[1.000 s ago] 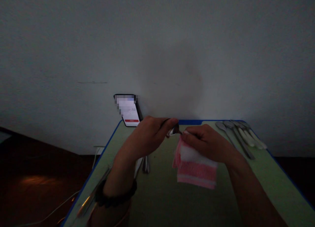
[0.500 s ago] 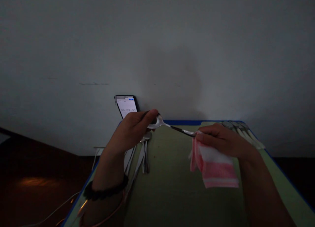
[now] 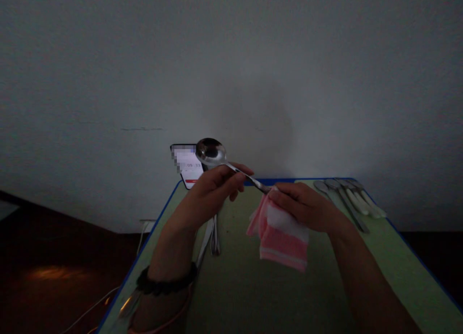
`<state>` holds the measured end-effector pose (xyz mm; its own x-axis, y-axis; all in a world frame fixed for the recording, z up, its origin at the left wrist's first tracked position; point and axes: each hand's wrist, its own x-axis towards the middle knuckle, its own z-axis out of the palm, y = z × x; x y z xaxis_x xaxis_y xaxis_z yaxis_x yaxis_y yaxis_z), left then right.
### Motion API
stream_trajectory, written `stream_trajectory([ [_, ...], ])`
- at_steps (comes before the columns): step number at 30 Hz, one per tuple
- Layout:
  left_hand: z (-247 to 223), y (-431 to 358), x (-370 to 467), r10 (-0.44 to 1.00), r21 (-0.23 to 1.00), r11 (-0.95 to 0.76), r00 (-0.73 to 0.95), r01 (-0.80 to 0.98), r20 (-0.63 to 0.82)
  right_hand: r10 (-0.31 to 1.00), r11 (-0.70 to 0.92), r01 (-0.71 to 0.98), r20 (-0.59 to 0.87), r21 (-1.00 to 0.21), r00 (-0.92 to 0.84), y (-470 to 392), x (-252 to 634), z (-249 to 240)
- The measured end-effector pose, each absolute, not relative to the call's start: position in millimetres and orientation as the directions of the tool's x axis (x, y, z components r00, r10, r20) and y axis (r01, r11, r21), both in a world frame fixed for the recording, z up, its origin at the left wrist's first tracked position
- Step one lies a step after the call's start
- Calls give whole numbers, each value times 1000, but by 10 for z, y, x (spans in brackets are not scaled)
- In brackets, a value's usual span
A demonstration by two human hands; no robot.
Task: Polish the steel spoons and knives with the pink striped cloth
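A shiny metal spoon (image 3: 212, 152) is held above the table, its bowl up at the left and its handle slanting down to the right. The fingers of my left hand (image 3: 213, 194) pinch the handle just below the bowl. My right hand (image 3: 307, 206) grips the handle's end through a pink and white cloth (image 3: 284, 242), which hangs down from the fingers. The very tip of the handle is hidden by the cloth and fingers.
A phone (image 3: 188, 167) showing a timer leans at the table's back left. Several pieces of cutlery (image 3: 215, 237) lie behind my left arm. More spoons and white-handled utensils (image 3: 356, 199) lie at the back right of the green table (image 3: 253, 290). A wall stands behind.
My left hand has shifted from the spoon's bowl to its handle, leaving the bowl uncovered. My right hand and the cloth have moved left, closer to my left hand.
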<state>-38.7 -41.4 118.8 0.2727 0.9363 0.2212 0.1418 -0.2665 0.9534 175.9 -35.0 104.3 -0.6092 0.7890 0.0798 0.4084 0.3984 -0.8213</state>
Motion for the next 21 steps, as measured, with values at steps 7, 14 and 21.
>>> stream_trajectory([
  [7,1099,-448,-215,945,925,-325,93,196,312,724,468,411,73,-783,-686,-383,1810,1100],
  [14,1079,-555,-375,982,979,-188,44,83,185,851,235,276,61,-932,-521,-297,2051,929],
  [21,1182,-779,-376,966,915,-146,254,376,50,969,-93,-575,60,-813,-241,-153,1808,579],
])
